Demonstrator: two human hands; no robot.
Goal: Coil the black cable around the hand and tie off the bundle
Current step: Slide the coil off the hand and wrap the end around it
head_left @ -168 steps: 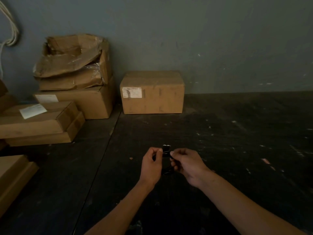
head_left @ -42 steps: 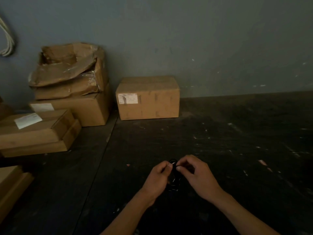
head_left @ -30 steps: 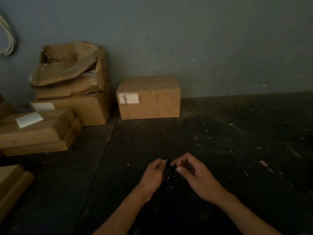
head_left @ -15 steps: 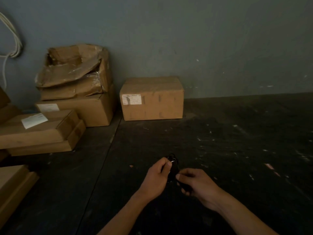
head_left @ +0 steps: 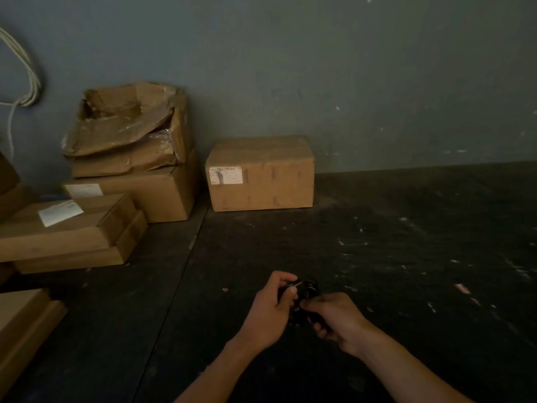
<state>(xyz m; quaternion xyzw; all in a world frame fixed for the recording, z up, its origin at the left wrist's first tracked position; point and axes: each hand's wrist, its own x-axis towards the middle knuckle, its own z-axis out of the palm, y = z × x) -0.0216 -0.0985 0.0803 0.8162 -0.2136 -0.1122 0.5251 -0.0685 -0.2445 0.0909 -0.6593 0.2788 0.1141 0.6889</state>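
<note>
A small bundle of coiled black cable (head_left: 308, 289) is held between both hands over the dark floor, low in the middle of the view. My left hand (head_left: 270, 312) grips the bundle's left side, thumb and fingers closed on it, with a small light strip showing at the fingertips. My right hand (head_left: 337, 318) pinches the bundle's lower right part, its fingers curled around the cable. Much of the cable is hidden by the fingers and lost against the dark floor.
A sealed cardboard box (head_left: 260, 173) stands against the grey wall ahead. A stack of torn and flat cardboard boxes (head_left: 128, 158) fills the left side, with more flat boxes (head_left: 66, 234) nearer. White cords (head_left: 27, 74) hang on the wall at far left.
My right hand has dropped from the top of the bundle to its lower right side. The left hand keeps its grip. The view has shifted slightly.
</note>
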